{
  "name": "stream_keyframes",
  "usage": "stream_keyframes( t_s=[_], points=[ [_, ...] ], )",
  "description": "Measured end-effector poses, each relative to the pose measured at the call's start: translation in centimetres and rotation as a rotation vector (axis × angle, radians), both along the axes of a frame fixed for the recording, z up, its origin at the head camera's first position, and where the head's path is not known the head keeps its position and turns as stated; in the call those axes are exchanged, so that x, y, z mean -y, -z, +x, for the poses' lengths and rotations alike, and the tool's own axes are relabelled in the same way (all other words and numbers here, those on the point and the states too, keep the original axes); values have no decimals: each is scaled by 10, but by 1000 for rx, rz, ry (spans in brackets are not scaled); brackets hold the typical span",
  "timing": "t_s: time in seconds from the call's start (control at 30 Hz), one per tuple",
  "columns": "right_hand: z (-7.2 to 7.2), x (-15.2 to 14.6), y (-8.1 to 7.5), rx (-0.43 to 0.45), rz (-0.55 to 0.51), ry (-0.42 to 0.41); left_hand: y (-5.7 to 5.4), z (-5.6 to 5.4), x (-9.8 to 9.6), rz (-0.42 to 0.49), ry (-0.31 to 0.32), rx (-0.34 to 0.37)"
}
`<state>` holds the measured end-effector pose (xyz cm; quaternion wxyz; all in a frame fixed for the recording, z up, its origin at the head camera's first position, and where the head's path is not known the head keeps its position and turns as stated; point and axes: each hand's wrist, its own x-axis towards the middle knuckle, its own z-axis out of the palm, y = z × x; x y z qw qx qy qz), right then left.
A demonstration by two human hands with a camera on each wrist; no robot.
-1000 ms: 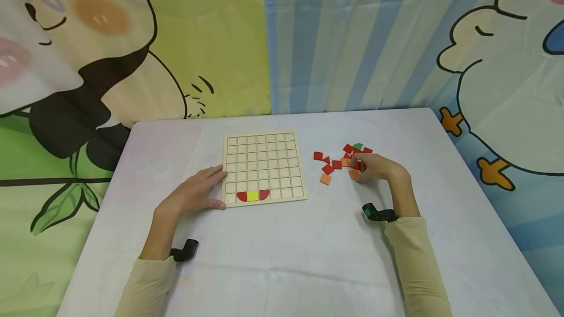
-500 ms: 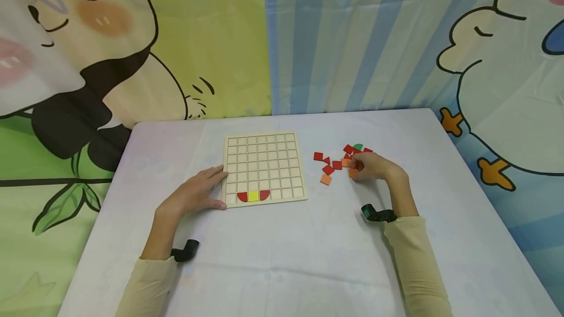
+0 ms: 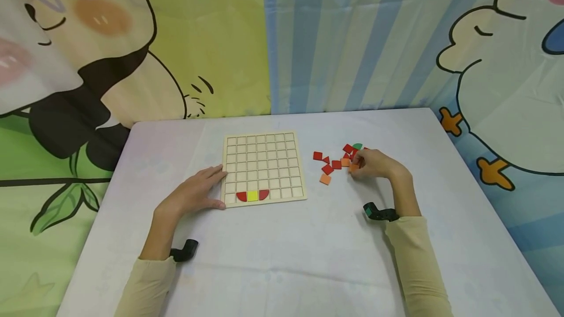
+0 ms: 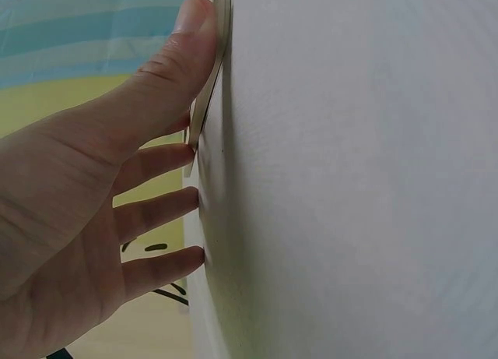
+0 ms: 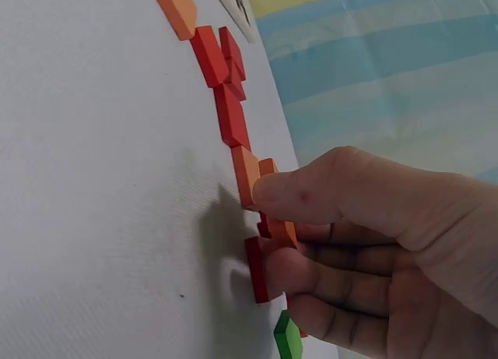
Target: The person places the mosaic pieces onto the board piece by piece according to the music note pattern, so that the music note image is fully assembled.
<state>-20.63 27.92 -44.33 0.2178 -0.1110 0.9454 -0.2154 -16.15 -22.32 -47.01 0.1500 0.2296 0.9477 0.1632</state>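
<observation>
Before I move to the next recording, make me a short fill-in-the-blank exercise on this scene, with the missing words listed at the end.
1. On the wooden board, a ____ square sits between two red pieces.
2. As the head camera sees it, the left hand touches the board's ____ edge.
3. In the grip of the right hand is a small piece coloured ____.
4. Among the loose pieces in view off the board, only one is ____.

Missing words: yellow; left; orange; green.

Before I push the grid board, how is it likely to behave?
Probably stiff, as the grid board has straight edges. It should slide, not tip, lying flat on the table. The yellow square, sitting in its grid, likely travels along.
</observation>
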Motion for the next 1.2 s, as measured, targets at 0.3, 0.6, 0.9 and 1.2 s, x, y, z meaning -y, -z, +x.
stream_keyframes(
  t_s=[0.3,0.6,0.9,1.2],
  points=[
    [2,-3,-11,-86,-78,-7,1,-1,1,-2,-1,6],
    [2,-4,-12,-80,-95,24,1,-1,1,2,2,4],
    [2,-9,-13,-94,-59,38,2,0,2,12,-4,8],
    [2,-6,-14,-109,-73,39,1,0,0,4,1,6]
  ],
)
